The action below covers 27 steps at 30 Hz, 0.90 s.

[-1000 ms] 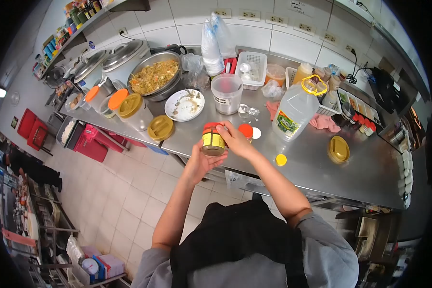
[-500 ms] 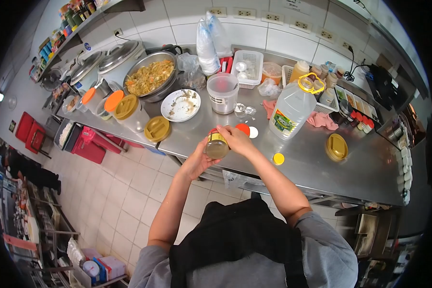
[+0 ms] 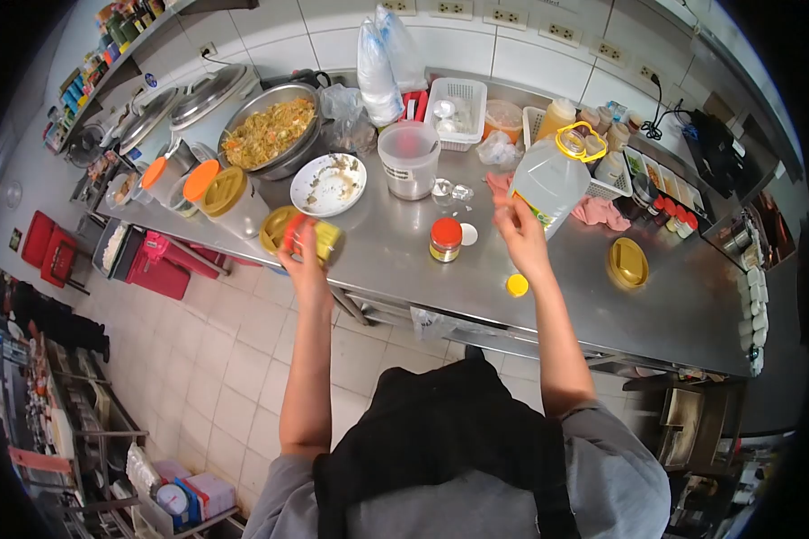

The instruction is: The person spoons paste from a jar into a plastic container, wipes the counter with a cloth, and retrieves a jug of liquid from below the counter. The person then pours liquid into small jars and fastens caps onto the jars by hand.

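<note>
My left hand [image 3: 306,267] is closed around a small jar [image 3: 330,241] with a red lid and yellow label. The jar is tilted and blurred, in front of an upturned golden-brown lid [image 3: 277,226] at the counter's front edge. My right hand [image 3: 524,238] hovers at the lower left of a large clear jug [image 3: 548,175] with a yellow handle, fingers bent and a little apart, overlapping its label. Between my hands a second red-lidded jar [image 3: 445,240] stands upright beside a white disc [image 3: 468,234]. A yellow cap [image 3: 517,286] lies below my right hand.
A clear plastic tub [image 3: 409,162] and a soiled white plate [image 3: 329,185] stand behind. A steel bowl of noodles [image 3: 270,133] is at the back left, near orange-lidded containers [image 3: 202,181]. Seasoning bottles [image 3: 620,135] and another golden-brown lid [image 3: 628,262] are on the right.
My hands have parted. The left hand has carried the jar leftward, and the right has moved right to the jug. The standing red-lidded jar is now uncovered.
</note>
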### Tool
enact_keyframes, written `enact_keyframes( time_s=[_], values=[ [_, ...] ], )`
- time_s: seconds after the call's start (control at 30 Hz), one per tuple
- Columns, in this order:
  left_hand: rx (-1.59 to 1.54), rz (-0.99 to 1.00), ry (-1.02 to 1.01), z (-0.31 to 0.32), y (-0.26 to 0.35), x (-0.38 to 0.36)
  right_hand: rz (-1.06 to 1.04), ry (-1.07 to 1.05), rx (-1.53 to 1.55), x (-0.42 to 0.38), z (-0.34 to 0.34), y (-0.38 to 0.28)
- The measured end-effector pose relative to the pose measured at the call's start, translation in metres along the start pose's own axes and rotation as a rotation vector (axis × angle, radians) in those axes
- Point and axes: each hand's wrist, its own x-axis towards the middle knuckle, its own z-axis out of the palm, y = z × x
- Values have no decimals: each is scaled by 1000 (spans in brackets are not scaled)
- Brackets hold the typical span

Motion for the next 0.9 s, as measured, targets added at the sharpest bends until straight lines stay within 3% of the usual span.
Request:
enact_keyframes(
  time_s=[0.1, 0.13, 0.23, 0.37, 0.5, 0.53, 0.63, 0.7, 0.77, 0.9],
  values=[
    [106, 114, -337, 11, -28, -41, 54, 2, -169, -8, -22, 24],
    [57, 68, -369, 18, -26, -47, 95, 1, -194, -14, -27, 32],
    [-1, -210, -55, 5, -35, -2, 157, 44, -262, -30, -39, 57],
    [120, 35, -341, 13, -59, -23, 167, 1, -253, -37, -23, 81],
    [281, 115, -170, 3, -105, 17, 303, -156, -126, -32, 12, 93],
    [478, 120, -187, -4, -113, 23, 248, -165, -208, -26, 19, 93],
    [638, 222, -378, -13, -126, 28, 101, -182, -409, -26, 52, 109],
    [803, 238, -338, -10, -124, 20, -23, -138, -509, -16, 69, 111],
    [841, 322, -352, -14, -130, 20, 52, -186, -458, -12, 78, 99],
    [839, 271, -356, -19, -137, 30, 112, -256, -421, -8, 83, 67]
  ],
)
